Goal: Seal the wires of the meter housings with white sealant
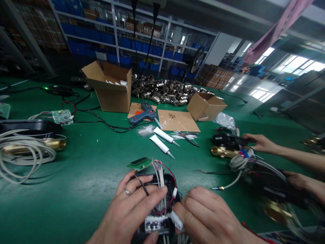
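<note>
My left hand (134, 206), with a ring on one finger, lies over an open black plastic housing (167, 181) and grips it. Its fingers press on a bundle of white and red wires (159, 174) inside. A green circuit board with a dark display (139, 163) rests at the housing's far edge, joined by thin wires. A white connector (175, 192) sits on a red wire. My right hand (205, 213) is closed at the housing's right side around a small white object (177, 220), whose kind I cannot make out. More cables run out below, partly hidden.
Two white tubes (162, 135) with nozzles, pliers (189, 139) and a glue gun (143, 117) lie ahead. Cardboard boxes (114, 96) and piled metal fittings (165, 89) stand behind. Coiled cable (25, 159) lies left. At right, a co-worker's hands (262, 144) hold similar assemblies.
</note>
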The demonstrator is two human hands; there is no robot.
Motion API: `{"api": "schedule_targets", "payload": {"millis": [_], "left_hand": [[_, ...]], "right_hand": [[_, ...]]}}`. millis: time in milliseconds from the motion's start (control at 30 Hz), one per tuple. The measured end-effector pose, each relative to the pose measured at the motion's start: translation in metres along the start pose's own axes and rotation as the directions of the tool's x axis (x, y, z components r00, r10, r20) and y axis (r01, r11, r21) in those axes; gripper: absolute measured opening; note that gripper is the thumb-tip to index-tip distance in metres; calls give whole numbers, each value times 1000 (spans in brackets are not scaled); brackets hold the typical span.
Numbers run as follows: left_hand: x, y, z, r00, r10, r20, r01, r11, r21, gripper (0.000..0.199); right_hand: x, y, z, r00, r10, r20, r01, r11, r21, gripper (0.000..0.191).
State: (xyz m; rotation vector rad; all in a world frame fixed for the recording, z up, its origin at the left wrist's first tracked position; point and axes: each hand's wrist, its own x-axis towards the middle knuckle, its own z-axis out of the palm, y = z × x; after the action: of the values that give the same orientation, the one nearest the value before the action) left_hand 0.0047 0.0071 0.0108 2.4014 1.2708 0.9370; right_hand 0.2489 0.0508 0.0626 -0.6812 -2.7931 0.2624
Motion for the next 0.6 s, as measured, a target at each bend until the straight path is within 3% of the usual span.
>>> {"api": "schedule_targets", "payload": {"millis": [133, 333, 467, 600], "left_hand": [[3, -2, -3, 999, 15, 40, -15, 1000, 2, 61], [14, -1, -20, 983, 91, 162, -88, 996, -29, 66], [16, 4, -23, 972, 132, 196, -137, 991, 9, 71], [8, 7, -14, 977, 168, 134, -180, 980, 88, 62]], "right_hand": [[1, 5, 13, 989, -14, -144, 19, 999, 30, 40], [-1, 5, 17, 984, 35, -175, -35, 999, 4, 32], [-1, -1, 9, 996, 64, -62, -65, 998, -17, 20], [2, -9, -7, 989, 130, 70, -128, 991, -32, 7]]}}
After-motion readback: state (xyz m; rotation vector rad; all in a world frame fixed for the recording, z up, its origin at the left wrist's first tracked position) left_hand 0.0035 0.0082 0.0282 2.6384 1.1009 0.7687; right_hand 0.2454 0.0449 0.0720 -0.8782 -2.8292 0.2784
